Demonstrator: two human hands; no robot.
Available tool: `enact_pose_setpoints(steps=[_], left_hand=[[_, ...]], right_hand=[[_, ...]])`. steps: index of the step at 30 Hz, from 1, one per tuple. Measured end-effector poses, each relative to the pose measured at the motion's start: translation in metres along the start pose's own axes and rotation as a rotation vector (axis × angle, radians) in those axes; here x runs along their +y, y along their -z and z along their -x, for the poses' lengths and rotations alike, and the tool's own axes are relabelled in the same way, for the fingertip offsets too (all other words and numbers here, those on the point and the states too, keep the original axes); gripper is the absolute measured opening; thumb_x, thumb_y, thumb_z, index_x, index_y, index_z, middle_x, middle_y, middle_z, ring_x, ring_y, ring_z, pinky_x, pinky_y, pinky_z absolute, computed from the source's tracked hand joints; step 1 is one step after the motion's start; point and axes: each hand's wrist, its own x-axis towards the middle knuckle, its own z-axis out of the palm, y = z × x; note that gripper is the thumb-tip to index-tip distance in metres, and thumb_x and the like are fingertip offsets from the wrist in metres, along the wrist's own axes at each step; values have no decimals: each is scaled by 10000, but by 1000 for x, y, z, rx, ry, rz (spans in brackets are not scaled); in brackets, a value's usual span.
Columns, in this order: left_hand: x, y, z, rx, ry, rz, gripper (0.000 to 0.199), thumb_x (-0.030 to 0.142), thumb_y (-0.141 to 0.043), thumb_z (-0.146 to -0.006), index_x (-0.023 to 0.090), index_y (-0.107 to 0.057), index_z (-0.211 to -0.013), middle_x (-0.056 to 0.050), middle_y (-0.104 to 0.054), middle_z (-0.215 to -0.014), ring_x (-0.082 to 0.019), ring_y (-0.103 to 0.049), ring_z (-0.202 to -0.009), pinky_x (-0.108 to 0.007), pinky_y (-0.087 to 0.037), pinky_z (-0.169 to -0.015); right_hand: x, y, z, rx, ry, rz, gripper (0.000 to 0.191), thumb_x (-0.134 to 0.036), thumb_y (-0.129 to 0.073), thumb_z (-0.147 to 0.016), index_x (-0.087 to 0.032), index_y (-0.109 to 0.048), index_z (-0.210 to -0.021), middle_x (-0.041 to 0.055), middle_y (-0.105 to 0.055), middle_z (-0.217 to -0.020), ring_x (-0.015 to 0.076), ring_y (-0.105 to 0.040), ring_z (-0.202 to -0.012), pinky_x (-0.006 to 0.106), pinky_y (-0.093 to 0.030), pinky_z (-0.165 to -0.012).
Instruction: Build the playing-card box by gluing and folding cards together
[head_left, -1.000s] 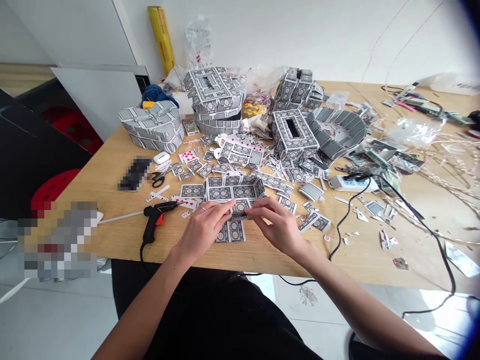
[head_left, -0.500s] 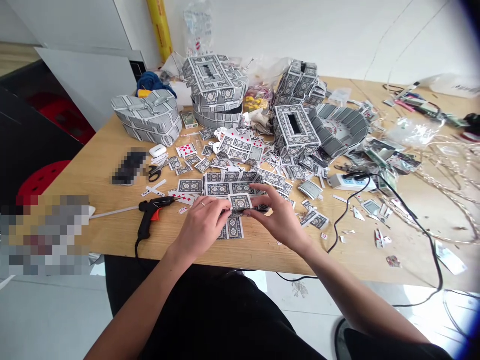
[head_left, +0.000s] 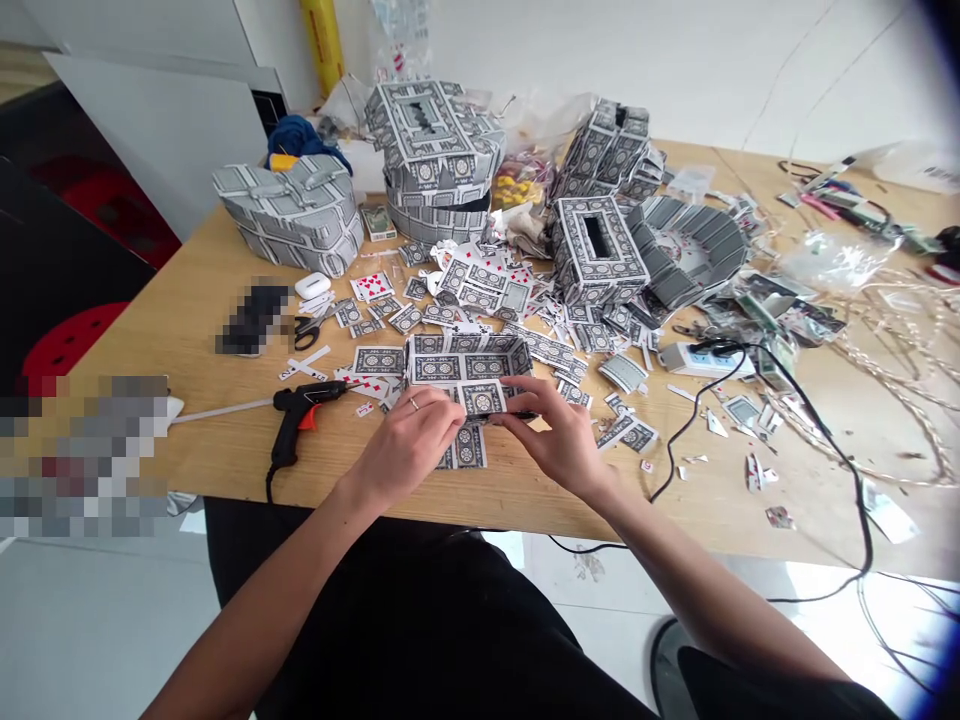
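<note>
An open box made of playing cards (head_left: 469,366), with grey patterned backs, sits near the table's front edge. My left hand (head_left: 420,425) is closed, its fingertips pinching the left end of the box's near wall. My right hand (head_left: 555,430) pinches the same wall farther right, thumb below and fingers above. Between the hands shows the patterned near wall, tilted towards me. Flat playing cards (head_left: 466,450) lie just in front of the box. To the left rests a black glue gun (head_left: 289,425) with an orange trigger, its nozzle pointing at the box.
Finished-looking card boxes (head_left: 600,250) and a heart-shaped card box (head_left: 289,225) stand at the back. Scissors (head_left: 306,332), a phone (head_left: 253,318) and cut cards surround the work. A power strip (head_left: 705,360) with black cables lies right.
My right fingers have come down and closed more onto the near wall. The view has shifted slightly; the left hand keeps its hold.
</note>
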Motion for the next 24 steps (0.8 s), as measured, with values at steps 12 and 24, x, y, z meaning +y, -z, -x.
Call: enact_pose_setpoints(steps=[12, 24], left_hand=[[3, -5, 6, 18, 150, 54, 203, 113, -700, -1022, 218, -646, -1187, -39, -768, -1001, -188, -739, -982, -348, -623, -895], [-3, -4, 3, 20, -42, 1, 292, 45, -666, -1014, 183, -710, -1267, -39, -749, -954, -198, -693, -960, -391, -601, -883]], right_hand=[[-1, 3, -2, -61, -79, -79, 408, -338, -799, -985, -262, -650, -1357, 17, -858, -968, 215, -839, -853, 339, -680, -809], [-5, 2, -3, -20, 70, -60, 106, -226, -717, -1044, -240, -817, -1013, 54, -860, -1002, 229, -831, -903, 359, -675, -784]])
